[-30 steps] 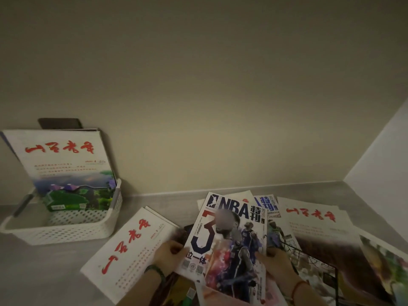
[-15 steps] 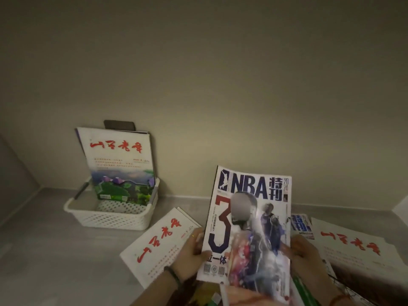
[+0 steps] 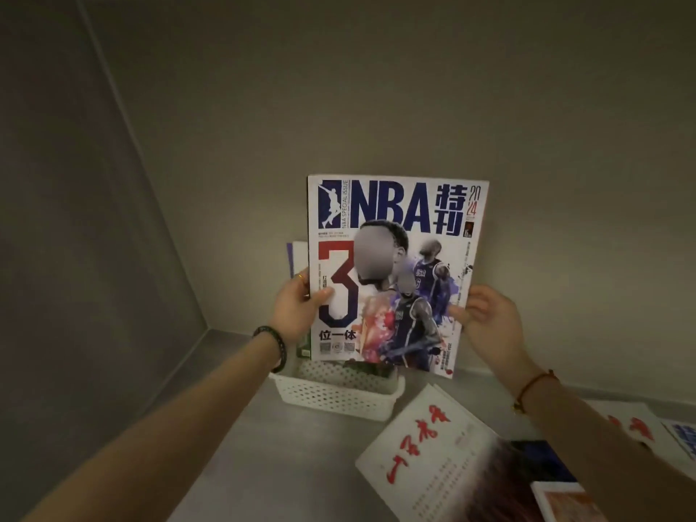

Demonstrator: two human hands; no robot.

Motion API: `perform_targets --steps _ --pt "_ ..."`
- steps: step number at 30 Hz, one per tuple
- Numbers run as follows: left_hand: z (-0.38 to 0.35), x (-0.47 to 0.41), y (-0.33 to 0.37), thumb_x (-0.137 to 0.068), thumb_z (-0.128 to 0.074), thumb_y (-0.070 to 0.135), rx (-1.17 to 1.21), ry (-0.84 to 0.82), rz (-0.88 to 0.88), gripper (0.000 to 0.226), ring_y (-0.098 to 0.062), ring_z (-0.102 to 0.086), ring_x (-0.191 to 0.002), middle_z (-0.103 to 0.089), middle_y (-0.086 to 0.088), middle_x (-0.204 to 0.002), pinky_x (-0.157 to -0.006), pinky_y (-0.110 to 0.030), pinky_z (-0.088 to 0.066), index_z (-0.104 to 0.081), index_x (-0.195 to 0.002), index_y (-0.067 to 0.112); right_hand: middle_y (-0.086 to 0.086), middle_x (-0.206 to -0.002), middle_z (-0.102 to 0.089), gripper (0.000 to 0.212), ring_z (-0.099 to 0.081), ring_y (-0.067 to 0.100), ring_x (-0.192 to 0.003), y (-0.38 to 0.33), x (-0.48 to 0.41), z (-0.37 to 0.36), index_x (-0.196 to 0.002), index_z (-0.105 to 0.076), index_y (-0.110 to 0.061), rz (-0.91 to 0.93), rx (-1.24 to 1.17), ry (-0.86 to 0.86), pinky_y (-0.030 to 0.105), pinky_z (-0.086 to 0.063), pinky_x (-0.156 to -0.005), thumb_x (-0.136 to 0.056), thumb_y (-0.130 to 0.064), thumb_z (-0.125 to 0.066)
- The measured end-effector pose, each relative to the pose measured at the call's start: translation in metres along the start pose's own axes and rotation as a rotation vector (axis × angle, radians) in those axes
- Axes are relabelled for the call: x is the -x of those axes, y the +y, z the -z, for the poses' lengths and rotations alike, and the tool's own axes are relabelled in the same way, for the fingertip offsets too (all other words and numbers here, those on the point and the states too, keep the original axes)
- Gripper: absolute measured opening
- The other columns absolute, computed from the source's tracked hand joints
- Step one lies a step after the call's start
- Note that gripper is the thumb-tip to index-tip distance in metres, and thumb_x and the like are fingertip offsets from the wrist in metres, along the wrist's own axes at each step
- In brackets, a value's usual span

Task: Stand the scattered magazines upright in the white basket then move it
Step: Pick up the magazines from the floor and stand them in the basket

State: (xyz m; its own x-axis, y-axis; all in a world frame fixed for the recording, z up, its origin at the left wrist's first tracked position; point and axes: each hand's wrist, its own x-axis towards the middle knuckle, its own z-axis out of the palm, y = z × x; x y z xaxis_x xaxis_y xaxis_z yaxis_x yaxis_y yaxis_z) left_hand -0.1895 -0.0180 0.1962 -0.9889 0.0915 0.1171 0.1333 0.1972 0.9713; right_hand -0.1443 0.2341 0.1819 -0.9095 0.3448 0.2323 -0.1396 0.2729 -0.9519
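Now holding NBA magazine (image 3: 395,273) upright in the air, cover to camera, with both hands. Pinching its left edge at about mid-height with left hand (image 3: 297,310): thumb flat on the cover beside the big red 3, other fingers curled behind the edge. Clamping the right edge a bit lower with right hand (image 3: 489,318), thumb on the cover, fingers wrapped behind. Carrying it between the two grips, with most of the cover above them and only the bottom strip below. Hanging its lower edge right at the opening of white basket (image 3: 331,395), right corner out past the basket's right end; cannot tell whether touching the rim or already inside. Hiding most of another magazine (image 3: 297,254) standing in the basket behind it, against beige wall (image 3: 376,107). Wearing dark bead bracelet (image 3: 277,348) on left wrist, red cord (image 3: 534,386) on right. Also showing red-title magazine (image 3: 425,450) flat on grey surface (image 3: 263,465), just beside basket's right end, plus more magazines (image 3: 636,423) further right, past right forearm.
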Motion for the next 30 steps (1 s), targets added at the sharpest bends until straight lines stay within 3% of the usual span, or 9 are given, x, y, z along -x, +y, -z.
perform_targets --steps 3,6,9,12,17,21,24,26,30 --pt "0.032 -0.032 -0.012 -0.086 -0.056 0.012 -0.101 0.059 0.039 0.029 -0.02 -0.064 -0.09 -0.066 -0.009 -0.113 -0.067 -0.023 -0.053 -0.056 -0.114 0.008 -0.004 -0.059 -0.055 0.016 -0.053 0.002 -0.049 -0.001 -0.018 -0.045 -0.082 -0.054 -0.004 0.011 0.056 -0.001 0.003 -0.04 -0.044 -0.076 0.009 -0.062" --pt "0.043 -0.055 -0.033 -0.084 -0.059 0.011 -0.146 0.098 0.064 0.026 -0.018 -0.062 -0.086 -0.067 -0.01 -0.109 -0.065 -0.021 -0.05 -0.059 -0.109 0.007 0.001 -0.054 -0.05 0.021 -0.047 0.003 -0.045 0.013 -0.028 -0.074 -0.068 -0.048 -0.006 -0.015 0.189 0.024 0.004 -0.035 -0.04 -0.078 0.007 -0.061" --pt "0.041 -0.069 -0.065 -0.082 -0.061 0.01 -0.104 0.096 0.12 0.025 -0.019 -0.065 -0.085 -0.069 -0.011 -0.106 -0.063 -0.022 -0.052 -0.062 -0.107 0.006 0.012 -0.066 -0.059 0.013 -0.053 0.016 -0.055 0.031 -0.034 -0.089 -0.071 -0.052 -0.002 -0.07 0.275 0.056 0.006 -0.038 -0.041 -0.08 0.003 -0.06" --pt "0.038 -0.081 -0.094 -0.081 -0.062 0.009 -0.063 0.112 0.168 0.022 -0.023 -0.066 -0.085 -0.069 -0.012 -0.102 -0.07 -0.032 -0.055 -0.064 -0.103 0.008 0.002 -0.066 -0.057 0.028 -0.052 0.008 -0.056 0.052 -0.038 -0.102 -0.061 -0.048 -0.015 -0.095 0.298 0.068 0.007 -0.038 -0.04 -0.08 0.002 -0.06" --pt "0.038 -0.096 -0.13 -0.077 -0.067 0.009 -0.096 0.128 0.201 0.013 -0.011 -0.063 -0.074 -0.068 -0.003 -0.088 -0.057 -0.017 -0.049 -0.064 -0.088 0.016 -0.006 -0.069 -0.057 0.022 -0.053 0.002 -0.06 0.082 -0.041 -0.12 -0.066 -0.051 -0.018 -0.171 0.366 0.042 0.015 -0.036 -0.049 -0.08 -0.004 -0.061" --pt "0.036 -0.102 -0.147 -0.07 -0.074 0.011 -0.09 0.227 0.192 0.026 -0.019 -0.059 -0.082 -0.061 -0.001 -0.087 -0.068 -0.027 -0.051 -0.052 -0.084 0.014 -0.008 -0.064 -0.057 0.025 -0.051 0.002 -0.057 0.104 -0.039 -0.122 -0.063 -0.049 -0.02 -0.243 0.346 0.086 0.013 -0.033 -0.048 -0.081 -0.011 -0.063" --pt "0.031 -0.107 -0.152 -0.076 -0.069 0.013 -0.103 0.151 0.154 0.035 -0.014 -0.056 -0.088 -0.057 0.004 -0.097 -0.074 -0.024 -0.048 -0.049 -0.104 0.015 -0.013 -0.071 -0.057 0.015 -0.054 0.002 -0.064 0.11 -0.043 -0.121 -0.081 -0.052 -0.016 -0.273 0.231 0.176 0.012 -0.035 -0.052 -0.079 -0.014 -0.067" --pt "0.027 -0.108 -0.153 -0.083 -0.061 0.012 -0.086 0.067 0.152 0.033 -0.009 -0.056 -0.086 -0.058 0.006 -0.099 -0.07 -0.016 -0.046 -0.048 -0.113 0.013 -0.008 -0.081 -0.057 0.025 -0.055 0.011 -0.07 0.111 -0.049 -0.125 -0.098 -0.049 -0.014 -0.287 0.215 0.159 0.014 -0.037 -0.056 -0.08 -0.015 -0.066" --pt "0.023 -0.106 -0.153 -0.09 -0.049 0.008 -0.025 0.008 0.15 0.029 -0.016 -0.058 -0.092 -0.059 0.0 -0.104 -0.083 -0.03 -0.05 -0.047 -0.119 0.009 0.0 -0.092 -0.057 0.025 -0.055 0.018 -0.08 0.109 -0.056 -0.133 -0.108 -0.051 -0.009 -0.294 0.229 0.091 0.016 -0.041 -0.058 -0.084 -0.012 -0.059"
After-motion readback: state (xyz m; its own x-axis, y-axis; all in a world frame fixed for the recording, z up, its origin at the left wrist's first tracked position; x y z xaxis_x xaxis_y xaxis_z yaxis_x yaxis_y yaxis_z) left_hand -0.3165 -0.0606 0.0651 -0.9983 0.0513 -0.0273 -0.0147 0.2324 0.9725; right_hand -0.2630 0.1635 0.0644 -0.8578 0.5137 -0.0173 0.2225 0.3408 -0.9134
